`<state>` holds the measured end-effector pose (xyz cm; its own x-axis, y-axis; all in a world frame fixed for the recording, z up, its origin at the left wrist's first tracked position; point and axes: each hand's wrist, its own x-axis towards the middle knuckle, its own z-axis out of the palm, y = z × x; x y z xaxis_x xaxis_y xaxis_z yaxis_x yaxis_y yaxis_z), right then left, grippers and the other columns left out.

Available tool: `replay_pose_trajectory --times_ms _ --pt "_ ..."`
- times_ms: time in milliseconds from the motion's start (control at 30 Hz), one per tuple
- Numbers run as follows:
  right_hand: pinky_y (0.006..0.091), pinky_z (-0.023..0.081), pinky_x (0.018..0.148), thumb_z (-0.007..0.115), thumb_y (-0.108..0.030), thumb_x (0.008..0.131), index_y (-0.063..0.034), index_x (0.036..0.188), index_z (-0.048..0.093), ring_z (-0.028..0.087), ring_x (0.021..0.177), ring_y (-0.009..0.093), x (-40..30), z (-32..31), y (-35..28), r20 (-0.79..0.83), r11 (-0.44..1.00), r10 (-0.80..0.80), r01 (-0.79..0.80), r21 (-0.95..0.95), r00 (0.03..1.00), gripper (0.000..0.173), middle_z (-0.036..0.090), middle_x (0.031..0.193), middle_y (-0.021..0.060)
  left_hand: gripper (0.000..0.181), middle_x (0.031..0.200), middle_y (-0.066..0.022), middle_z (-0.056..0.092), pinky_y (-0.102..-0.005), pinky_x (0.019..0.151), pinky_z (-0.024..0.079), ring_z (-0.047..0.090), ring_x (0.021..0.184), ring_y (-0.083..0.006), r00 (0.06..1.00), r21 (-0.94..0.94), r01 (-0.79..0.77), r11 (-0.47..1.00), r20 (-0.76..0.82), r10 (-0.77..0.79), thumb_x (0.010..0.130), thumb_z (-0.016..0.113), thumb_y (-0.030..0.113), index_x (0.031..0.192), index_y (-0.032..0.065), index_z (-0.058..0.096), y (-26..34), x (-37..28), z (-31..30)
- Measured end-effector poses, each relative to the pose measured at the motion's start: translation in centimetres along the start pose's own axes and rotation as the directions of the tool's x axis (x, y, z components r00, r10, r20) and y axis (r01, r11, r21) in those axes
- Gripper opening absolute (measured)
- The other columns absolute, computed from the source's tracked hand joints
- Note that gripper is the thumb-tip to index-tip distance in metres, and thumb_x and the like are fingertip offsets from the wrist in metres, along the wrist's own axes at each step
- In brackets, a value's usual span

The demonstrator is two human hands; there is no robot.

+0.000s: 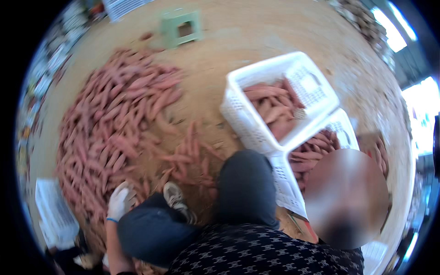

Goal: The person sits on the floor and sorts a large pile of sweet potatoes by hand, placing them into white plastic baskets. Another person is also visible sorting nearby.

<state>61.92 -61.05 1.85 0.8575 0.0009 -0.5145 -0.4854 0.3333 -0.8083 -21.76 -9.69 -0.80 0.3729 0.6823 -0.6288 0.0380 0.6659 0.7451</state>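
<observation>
My left hand (120, 201), in a white glove with a blue cuff edge, is at the near edge of a large heap of sweet potatoes (117, 103) on the floor. Its fingers are blurred and partly behind my left knee, so any grip is unclear. My right hand is out of view. Before me, a smaller scatter of sweet potatoes (192, 151) lies between the heap and my right knee. A white plastic crate (247, 129), partly filled with sweet potatoes (271, 99), stands at my right. A second white crate (283, 185) beside it also contains sweet potatoes (312, 147).
A green plastic stool (182, 29) stands beyond the heap. At the left is another white crate (56, 209). A cardboard box (374, 147) with sweet potatoes is at far right. A round blurred patch covers part of the right side. Filled sacks line the left edge.
</observation>
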Motion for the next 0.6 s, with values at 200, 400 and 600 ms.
replay_pose_trajectory --times_ms 200,400,600 --pt "0.0372 0.053 0.091 0.056 -0.035 0.102 -0.0026 0.106 0.064 0.068 0.092 0.026 3.7 0.2 -2.5 -0.020 0.973 0.022 -0.026 -0.229 1.000 0.034 0.071 0.098 0.0086 0.043 0.116 -0.0132 0.074 -0.0357 0.087 0.055 0.070 0.103 -0.0244 0.876 0.663 0.030 0.748 -0.378 0.300 0.099 0.062 0.033 0.129 0.0018 0.065 -15.1 -5.2 -5.4" --pt "0.0361 0.045 0.110 0.060 -0.022 0.102 -0.0028 0.147 0.050 0.056 0.129 0.021 -2.6 19.9 5.7 0.419 0.896 0.023 0.167 -0.412 0.908 0.050 0.057 0.146 0.0096 0.031 0.091 -0.0043 0.073 -0.0285 0.075 0.053 0.067 0.081 -0.0119 0.808 0.441 0.103 0.892 -0.559 0.183 0.098 0.064 0.027 0.113 0.0025 0.074 -18.2 -11.2 -1.9" --pt "0.0272 0.049 0.094 0.057 -0.014 0.103 -0.0003 0.139 0.056 0.060 0.105 0.012 -22.0 33.5 13.9 0.839 0.636 0.272 0.566 -0.524 0.471 0.038 0.062 0.125 0.0064 0.026 0.100 -0.0132 0.073 -0.0435 0.081 0.056 0.072 0.091 -0.0314 0.734 0.644 0.141 0.752 -0.578 0.357 0.094 0.060 0.026 0.108 0.0098 0.073 -16.7 -5.7 0.2"
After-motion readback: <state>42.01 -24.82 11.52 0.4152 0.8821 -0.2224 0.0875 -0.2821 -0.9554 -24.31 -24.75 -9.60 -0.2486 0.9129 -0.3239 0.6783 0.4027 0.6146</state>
